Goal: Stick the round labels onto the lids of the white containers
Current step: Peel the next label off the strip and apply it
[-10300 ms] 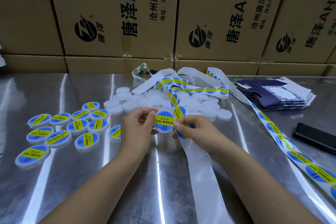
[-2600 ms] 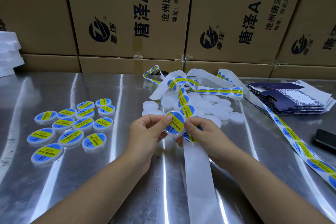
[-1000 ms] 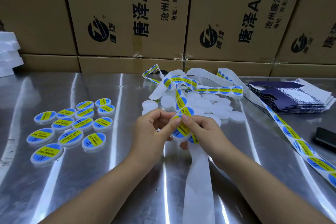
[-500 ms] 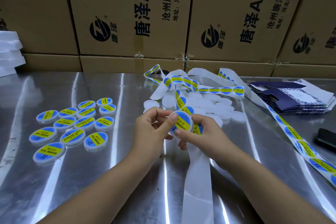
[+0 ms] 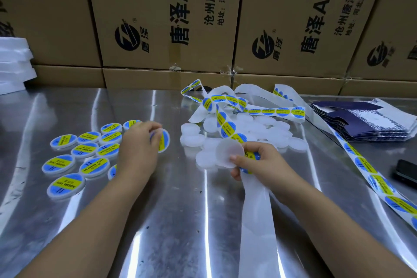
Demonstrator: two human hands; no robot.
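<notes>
My left hand [image 5: 138, 149] holds a labelled white container [image 5: 164, 141] just right of the group of labelled containers [image 5: 83, 153] on the left of the table. My right hand [image 5: 255, 162] grips a plain white container [image 5: 229, 153], tilted up, together with the label strip [image 5: 228, 127], whose blue-and-yellow round labels run back to a tangle. A pile of unlabelled white containers [image 5: 259, 133] lies just behind my right hand. Bare backing tape [image 5: 257, 221] trails from that hand toward me.
The steel table [image 5: 180, 221] is backed by stacked cardboard boxes [image 5: 167, 18]. Dark blue flat cartons [image 5: 361, 122] lie at the right, a black phone [image 5: 406, 172] at the right edge, white foam pieces [image 5: 13, 63] far left. A second label strip [image 5: 372, 178] runs along the right.
My hands have parted. The left carried the freshly labelled container leftward toward the finished group. The right now holds a plain white container along with the strip.
</notes>
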